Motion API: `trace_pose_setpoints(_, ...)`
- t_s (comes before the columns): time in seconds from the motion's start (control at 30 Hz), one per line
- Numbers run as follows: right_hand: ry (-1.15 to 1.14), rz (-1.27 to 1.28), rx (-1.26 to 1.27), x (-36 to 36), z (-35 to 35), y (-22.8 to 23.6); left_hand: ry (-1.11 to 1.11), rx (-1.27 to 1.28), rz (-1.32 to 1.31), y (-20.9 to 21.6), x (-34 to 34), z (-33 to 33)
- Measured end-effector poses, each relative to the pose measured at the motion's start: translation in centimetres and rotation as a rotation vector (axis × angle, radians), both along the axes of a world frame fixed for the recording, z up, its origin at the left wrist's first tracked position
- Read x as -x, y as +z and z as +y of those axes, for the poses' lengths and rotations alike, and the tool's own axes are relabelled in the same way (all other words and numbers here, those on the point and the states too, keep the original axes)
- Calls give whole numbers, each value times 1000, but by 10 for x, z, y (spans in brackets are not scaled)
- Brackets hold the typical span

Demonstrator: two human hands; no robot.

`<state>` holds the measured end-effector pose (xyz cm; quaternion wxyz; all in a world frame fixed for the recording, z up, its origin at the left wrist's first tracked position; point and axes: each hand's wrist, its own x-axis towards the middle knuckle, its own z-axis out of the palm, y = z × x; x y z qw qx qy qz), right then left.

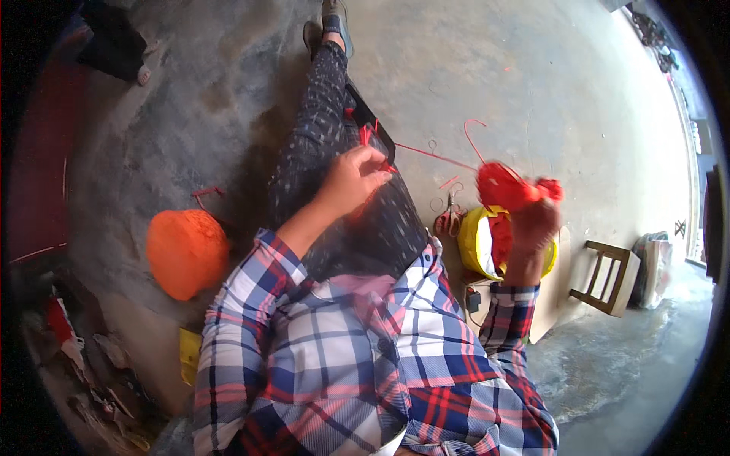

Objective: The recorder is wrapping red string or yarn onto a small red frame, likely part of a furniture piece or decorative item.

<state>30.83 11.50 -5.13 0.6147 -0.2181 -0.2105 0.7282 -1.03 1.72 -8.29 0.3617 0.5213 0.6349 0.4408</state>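
Note:
Over my lap, my left hand is closed in a pinch on a red cord. More red strands stick up past its fingertips, beside a dark flat object on my leg. The cord runs across to a bunched red hank on the right. My right hand, blurred by motion, is closed around that hank above a yellow-rimmed container with red material inside. A loose red end curls up from the hank.
Scissors with reddish handles lie left of the container. An orange rounded object sits at left, near a red cord piece. A small wooden stool stands at right by a plastic-wrapped bundle. Another person's foot shows far left.

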Motion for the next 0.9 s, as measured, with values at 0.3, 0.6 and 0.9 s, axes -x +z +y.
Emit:
trace_pose_setpoints(0.3, 220, -601, 171, 43, -20, 5, -60, 105, -187, -9, -3, 3)
trace_pose_setpoints(0.6, 641, -870, -58, 121, -35, -18, -25, 70, -237, -21, -11, 3)
trace_pose_setpoints(0.9, 808, -606, -213, 114, -87, 37, -1, 13, -206, -11, -16, 5)
